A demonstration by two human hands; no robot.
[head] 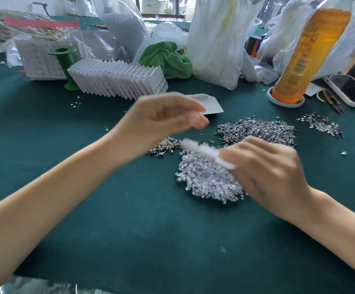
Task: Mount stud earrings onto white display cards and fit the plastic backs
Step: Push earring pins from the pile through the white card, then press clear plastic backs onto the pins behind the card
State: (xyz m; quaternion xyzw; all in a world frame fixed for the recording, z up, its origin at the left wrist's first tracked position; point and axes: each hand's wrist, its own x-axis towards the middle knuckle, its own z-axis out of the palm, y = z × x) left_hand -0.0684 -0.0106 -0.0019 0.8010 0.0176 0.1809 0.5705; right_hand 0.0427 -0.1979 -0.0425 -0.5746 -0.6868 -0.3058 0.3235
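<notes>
My right hand (265, 172) grips a white display card (206, 152) by its right end; the card is blurred and points up-left over a heap of clear plastic backs (208, 181). My left hand (168, 117) hovers above the table, blurred, with loosely bent fingers that hold nothing I can make out. A large pile of silver stud earrings (259, 130) lies behind the card. A smaller pile of gold-toned studs (164, 145) sits under my left wrist. A loose white card (209, 102) lies flat behind my left hand.
A fanned row of filled white cards (117, 79) leans against a green spool (66, 66) at the back left. An orange bottle (308, 54), a phone (350, 90), a green cloth (166, 58) and plastic bags (216, 39) crowd the back. The green table cover (129, 230) lies in front.
</notes>
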